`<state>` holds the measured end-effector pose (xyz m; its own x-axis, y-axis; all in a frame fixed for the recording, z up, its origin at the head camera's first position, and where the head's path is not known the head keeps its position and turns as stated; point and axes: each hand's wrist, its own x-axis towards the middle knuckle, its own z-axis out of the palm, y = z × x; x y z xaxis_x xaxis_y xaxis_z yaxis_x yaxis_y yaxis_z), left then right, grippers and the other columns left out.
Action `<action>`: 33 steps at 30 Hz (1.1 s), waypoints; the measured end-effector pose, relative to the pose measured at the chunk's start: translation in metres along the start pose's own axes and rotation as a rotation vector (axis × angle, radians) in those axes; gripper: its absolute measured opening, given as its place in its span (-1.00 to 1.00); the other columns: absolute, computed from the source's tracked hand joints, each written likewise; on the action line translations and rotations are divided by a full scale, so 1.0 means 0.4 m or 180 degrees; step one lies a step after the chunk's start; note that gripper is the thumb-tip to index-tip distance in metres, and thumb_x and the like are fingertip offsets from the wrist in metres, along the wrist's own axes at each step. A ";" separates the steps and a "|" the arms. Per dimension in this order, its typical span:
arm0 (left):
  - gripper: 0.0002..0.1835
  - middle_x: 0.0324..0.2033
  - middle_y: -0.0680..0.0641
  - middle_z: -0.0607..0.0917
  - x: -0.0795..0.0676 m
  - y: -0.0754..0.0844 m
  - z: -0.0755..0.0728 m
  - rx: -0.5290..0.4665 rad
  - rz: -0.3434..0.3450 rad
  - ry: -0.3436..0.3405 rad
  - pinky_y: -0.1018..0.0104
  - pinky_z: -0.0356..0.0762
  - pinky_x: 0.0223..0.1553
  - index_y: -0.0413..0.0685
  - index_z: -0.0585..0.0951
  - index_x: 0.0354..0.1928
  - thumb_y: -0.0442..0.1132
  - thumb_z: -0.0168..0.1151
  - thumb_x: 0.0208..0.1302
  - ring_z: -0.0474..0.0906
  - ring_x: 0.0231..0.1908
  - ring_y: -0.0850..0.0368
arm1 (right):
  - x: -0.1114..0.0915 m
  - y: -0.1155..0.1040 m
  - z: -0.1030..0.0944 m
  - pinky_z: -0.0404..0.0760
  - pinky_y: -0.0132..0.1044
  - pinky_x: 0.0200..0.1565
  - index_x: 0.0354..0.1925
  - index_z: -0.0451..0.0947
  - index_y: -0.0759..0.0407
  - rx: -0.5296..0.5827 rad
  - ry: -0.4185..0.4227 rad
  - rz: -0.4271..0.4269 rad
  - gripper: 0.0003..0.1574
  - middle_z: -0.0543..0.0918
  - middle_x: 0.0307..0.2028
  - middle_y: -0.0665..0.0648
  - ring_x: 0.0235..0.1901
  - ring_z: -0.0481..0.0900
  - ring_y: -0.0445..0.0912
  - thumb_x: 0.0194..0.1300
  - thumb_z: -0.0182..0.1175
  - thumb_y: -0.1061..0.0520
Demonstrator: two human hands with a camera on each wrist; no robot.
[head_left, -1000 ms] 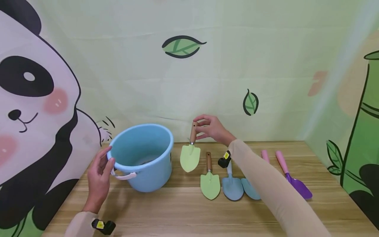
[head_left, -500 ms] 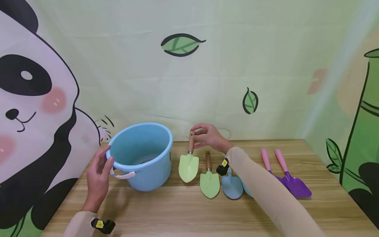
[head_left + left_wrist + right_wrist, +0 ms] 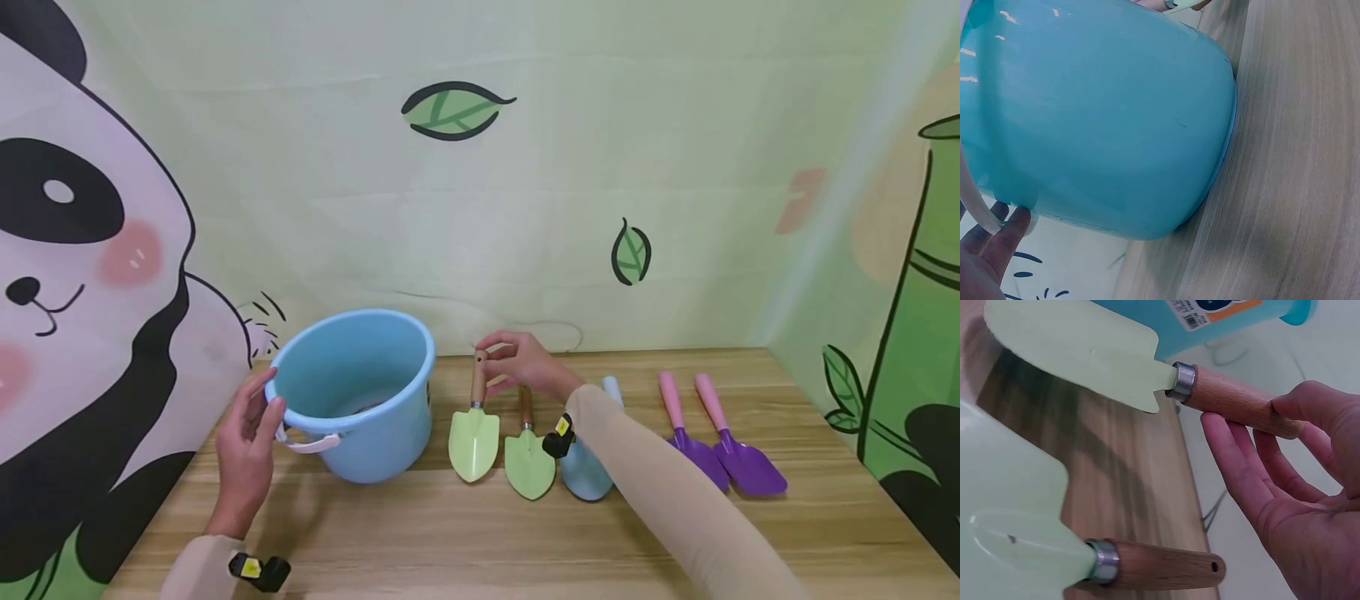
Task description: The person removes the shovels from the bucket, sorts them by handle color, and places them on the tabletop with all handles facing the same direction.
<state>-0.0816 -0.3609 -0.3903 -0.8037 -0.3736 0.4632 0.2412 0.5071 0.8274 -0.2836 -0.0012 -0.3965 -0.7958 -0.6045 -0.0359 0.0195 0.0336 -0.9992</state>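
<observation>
In the head view, my left hand holds the near left rim of a light blue bucket, fingers and thumb beside its white handle. My right hand pinches the wooden handle of a pale green trowel between thumb and fingers. Its blade points toward me, right of the bucket; whether it touches the table cannot be told. A second green trowel lies just right of it, its handle partly behind my hand. The right wrist view shows both wooden handles, the upper trowel in my fingertips.
Blue-grey shovels lie under my right forearm, partly hidden. Two purple shovels with pink handles lie farther right, one overlapping the other. A printed cloth wall closes off the back of the wooden table.
My right hand has lowered the green trowel toward the table, bringing it down beside the second one. My left hand stays at the bucket's rim. The head view has shifted slightly.
</observation>
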 end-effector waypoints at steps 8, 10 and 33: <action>-0.51 0.39 0.03 0.51 0.001 -0.001 0.000 -0.0044 0.0053 -0.0017 0.42 0.44 0.25 0.16 0.43 0.47 -0.20 0.11 0.56 0.45 0.37 0.01 | 0.008 0.031 0.009 0.71 0.19 -0.06 0.20 0.54 0.32 0.0058 -0.0001 0.0087 -0.56 0.61 0.00 0.37 -0.18 0.73 0.16 0.36 0.24 0.43; -0.51 0.39 0.04 0.51 0.001 -0.001 -0.001 -0.0029 0.0043 -0.0011 0.39 0.44 0.26 0.16 0.43 0.47 -0.20 0.11 0.56 0.45 0.37 0.02 | 0.008 0.035 0.011 0.72 0.16 -0.08 0.20 0.53 0.33 0.0080 -0.0003 0.0102 -0.55 0.60 0.00 0.38 -0.18 0.73 0.17 0.37 0.23 0.44; -0.52 0.38 0.01 0.52 -0.002 0.003 0.001 -0.0048 0.0013 0.0008 0.45 0.43 0.25 0.14 0.43 0.46 -0.20 0.11 0.56 0.47 0.36 0.02 | 0.010 0.061 0.013 0.72 0.14 -0.05 0.26 0.47 0.38 -0.0033 -0.0088 0.0409 -0.52 0.55 -0.04 0.32 -0.22 0.72 0.12 0.40 0.18 0.45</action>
<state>-0.0811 -0.3596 -0.3897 -0.8013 -0.3735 0.4673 0.2526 0.4968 0.8303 -0.2832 -0.0069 -0.4212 -0.7702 -0.6164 -0.1640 0.1139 0.1202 -0.9862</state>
